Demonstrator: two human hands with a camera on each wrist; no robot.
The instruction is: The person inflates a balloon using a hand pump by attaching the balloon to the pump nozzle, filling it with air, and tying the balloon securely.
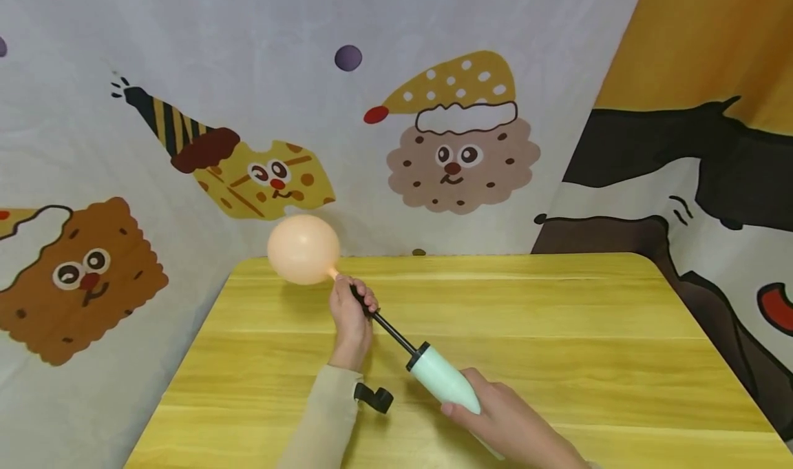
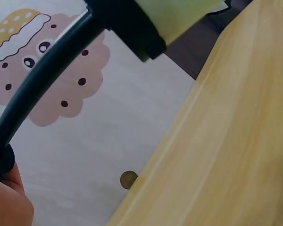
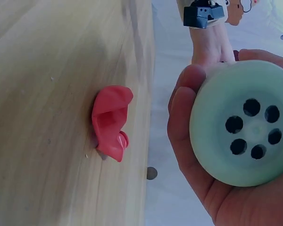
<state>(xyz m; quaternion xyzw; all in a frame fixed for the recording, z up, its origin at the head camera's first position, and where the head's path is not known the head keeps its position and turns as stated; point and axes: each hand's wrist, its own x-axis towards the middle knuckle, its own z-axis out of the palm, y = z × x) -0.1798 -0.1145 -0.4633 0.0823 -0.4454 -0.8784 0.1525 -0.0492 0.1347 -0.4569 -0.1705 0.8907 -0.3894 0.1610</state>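
Observation:
A mint-green hand balloon pump (image 1: 442, 378) slants across the view above the table, its black rod (image 1: 394, 332) drawn out of the barrel. My left hand (image 1: 352, 314) grips the black nozzle end, right where the neck of an inflated peach balloon (image 1: 303, 250) sits. My right hand (image 1: 495, 414) wraps around the green barrel. In the right wrist view the barrel's round end (image 3: 247, 127) with several holes faces the camera, fingers curled about it. The left wrist view shows the dark rod (image 2: 47, 70) between the left hand (image 2: 12, 202) and the barrel's black collar (image 2: 127, 28).
A limp red balloon (image 3: 111, 122) lies on the wooden table (image 1: 557, 331). Behind the table hangs a white cloth (image 1: 260, 56) printed with cartoon biscuits. A black strap mount (image 1: 374, 397) sticks out from the left wrist.

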